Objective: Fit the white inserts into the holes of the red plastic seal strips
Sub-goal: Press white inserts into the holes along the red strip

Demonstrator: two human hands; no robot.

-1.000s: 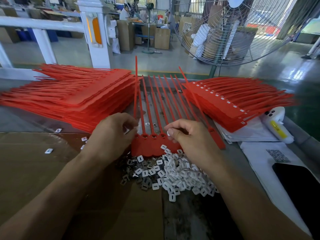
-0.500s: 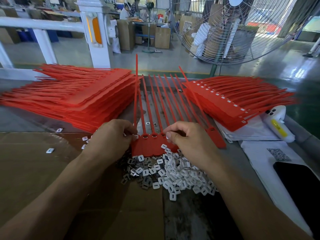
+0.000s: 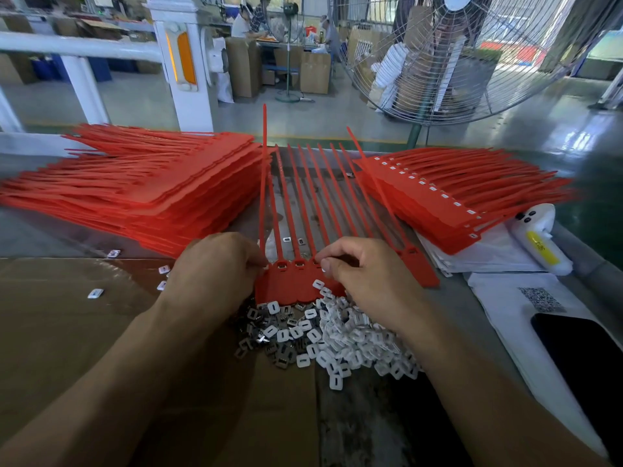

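Your left hand [image 3: 215,274] pinches the left end of the red strips [image 3: 296,284] lying mid-bench; your right hand [image 3: 367,278] curls over their holes, an insert in its grip I cannot confirm. Seat each one square and flush, drawing from the near pile of inserts [image 3: 337,335].

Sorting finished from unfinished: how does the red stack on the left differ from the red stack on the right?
The left stack is taller and shows no white along its edge. The right stack is lower, with a row of white inserts showing in its holes. Both are red seal strips, tails fanned outward, on the same table.
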